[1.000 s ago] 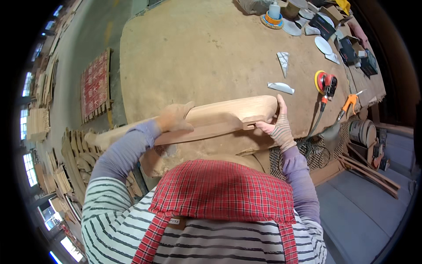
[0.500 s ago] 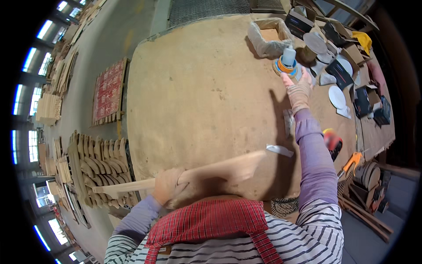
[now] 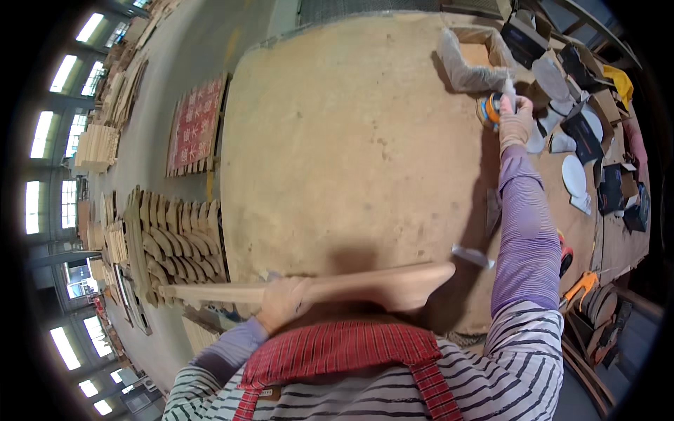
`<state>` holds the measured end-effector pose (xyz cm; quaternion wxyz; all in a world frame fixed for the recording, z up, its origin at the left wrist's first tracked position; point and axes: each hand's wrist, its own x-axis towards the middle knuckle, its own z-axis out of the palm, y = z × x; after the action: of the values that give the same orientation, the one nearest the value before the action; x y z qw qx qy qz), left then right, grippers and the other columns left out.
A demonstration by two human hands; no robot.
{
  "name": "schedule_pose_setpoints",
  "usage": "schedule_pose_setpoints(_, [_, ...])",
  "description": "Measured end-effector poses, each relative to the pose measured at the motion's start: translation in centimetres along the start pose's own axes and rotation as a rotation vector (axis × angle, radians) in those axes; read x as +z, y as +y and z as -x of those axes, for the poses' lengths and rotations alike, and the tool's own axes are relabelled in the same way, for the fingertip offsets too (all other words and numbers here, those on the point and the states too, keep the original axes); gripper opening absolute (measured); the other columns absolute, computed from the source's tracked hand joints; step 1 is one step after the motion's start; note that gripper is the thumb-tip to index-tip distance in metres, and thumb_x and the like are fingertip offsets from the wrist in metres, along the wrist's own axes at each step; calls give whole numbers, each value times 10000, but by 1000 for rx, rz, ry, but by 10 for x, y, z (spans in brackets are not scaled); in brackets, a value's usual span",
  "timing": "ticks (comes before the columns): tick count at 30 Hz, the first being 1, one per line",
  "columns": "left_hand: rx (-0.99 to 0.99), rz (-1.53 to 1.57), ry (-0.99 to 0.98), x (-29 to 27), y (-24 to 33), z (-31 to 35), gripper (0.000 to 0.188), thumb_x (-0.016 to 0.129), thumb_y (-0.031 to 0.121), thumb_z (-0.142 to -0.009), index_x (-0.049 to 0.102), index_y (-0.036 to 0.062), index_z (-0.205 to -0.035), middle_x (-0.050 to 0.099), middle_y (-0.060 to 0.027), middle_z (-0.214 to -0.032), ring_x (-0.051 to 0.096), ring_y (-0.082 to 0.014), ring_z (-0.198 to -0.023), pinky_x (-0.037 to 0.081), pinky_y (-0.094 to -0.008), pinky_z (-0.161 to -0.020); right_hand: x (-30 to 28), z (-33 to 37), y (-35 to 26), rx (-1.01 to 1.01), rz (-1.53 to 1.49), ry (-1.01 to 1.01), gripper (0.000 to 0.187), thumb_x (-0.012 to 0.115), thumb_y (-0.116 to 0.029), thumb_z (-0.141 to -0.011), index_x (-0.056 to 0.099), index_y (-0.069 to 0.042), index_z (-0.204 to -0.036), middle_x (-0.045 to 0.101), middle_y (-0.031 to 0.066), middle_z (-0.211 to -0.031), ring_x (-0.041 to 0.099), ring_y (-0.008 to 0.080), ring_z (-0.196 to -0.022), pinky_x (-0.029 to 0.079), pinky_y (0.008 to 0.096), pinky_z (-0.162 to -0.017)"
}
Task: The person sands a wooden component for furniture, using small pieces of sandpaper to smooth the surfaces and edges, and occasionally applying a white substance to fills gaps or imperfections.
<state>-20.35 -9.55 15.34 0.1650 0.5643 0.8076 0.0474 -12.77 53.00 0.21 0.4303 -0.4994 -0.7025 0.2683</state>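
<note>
A long, curved piece of pale wood (image 3: pixel 404 284) lies crosswise close in front of my body, its wide end to the right. My left hand (image 3: pixel 283 303) is wrapped around its middle. Stretched out to the far right of the table, my right hand (image 3: pixel 516 123) is closed around a small squeeze bottle (image 3: pixel 510 89) with a whitish tip pointing up. Its lower part is hidden by my fingers. Rolls of tape (image 3: pixel 489 111), orange and blue, sit right beside that hand.
A plastic-lined box (image 3: pixel 456 67) stands behind the tape. Dark cartons (image 3: pixel 524 41) and white sanding discs (image 3: pixel 574 175) crowd the table's right side. A paper scrap (image 3: pixel 472 256) and an orange-handled tool (image 3: pixel 581 286) lie nearer. Curved wooden parts (image 3: pixel 179 242) are stacked left of the table.
My right hand has gone from open beside the bottle to closed around it. The wood piece in my left hand has levelled out slightly. The whole view has shifted.
</note>
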Motion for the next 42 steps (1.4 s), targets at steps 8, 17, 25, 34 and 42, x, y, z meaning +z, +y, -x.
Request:
schedule_pose_setpoints(8, [-64, 70, 32, 1, 7, 6, 429, 734, 245, -754, 607, 82, -1130, 648, -129, -884, 630, -366, -802, 487, -473, -677, -102, 70, -58, 420, -732, -184, 386, 689, -206, -911, 531, -45, -1223, 634, 97, -1021, 649, 178, -822, 565, 287, -672])
schedule_pose_setpoints(17, [-48, 102, 74, 11, -4, 10, 529, 790, 259, -718, 595, 87, -1179, 671, -153, -976, 649, -373, -875, 522, -458, -757, -245, 320, -177, 544, -741, -402, 413, 693, -204, -931, 550, -43, -1283, 637, 48, -1126, 606, 88, -824, 509, 225, -633])
schedule_pose_setpoints(25, [-77, 84, 24, 5, -1, 7, 569, 815, 262, -709, 576, 88, -1195, 677, -145, -1015, 664, -356, -923, 530, -441, -775, -278, 429, -186, 482, -428, -425, 400, 689, -152, -925, 568, 7, -1272, 621, 76, -1153, 582, 124, -1007, 494, 276, -894])
schedule_pose_setpoints(34, [-86, 68, 30, 7, 0, 8, 574, 815, 264, -712, 572, 109, -1208, 687, -141, -1029, 671, -356, -930, 532, -440, -786, -270, 438, -197, 348, -267, -457, 384, 676, -137, -916, 580, -13, -1266, 657, 107, -1096, 609, 133, -948, 514, 292, -849])
schedule_pose_setpoints(42, [-108, 56, 10, 7, 2, 8, 581, 808, 277, -716, 568, 115, -1219, 689, -144, -1048, 673, -350, -938, 534, -438, -790, -267, 439, -180, 237, -194, -347, 372, 670, -152, -910, 597, -18, -1249, 680, 132, -1012, 644, 169, -861, 533, 317, -804])
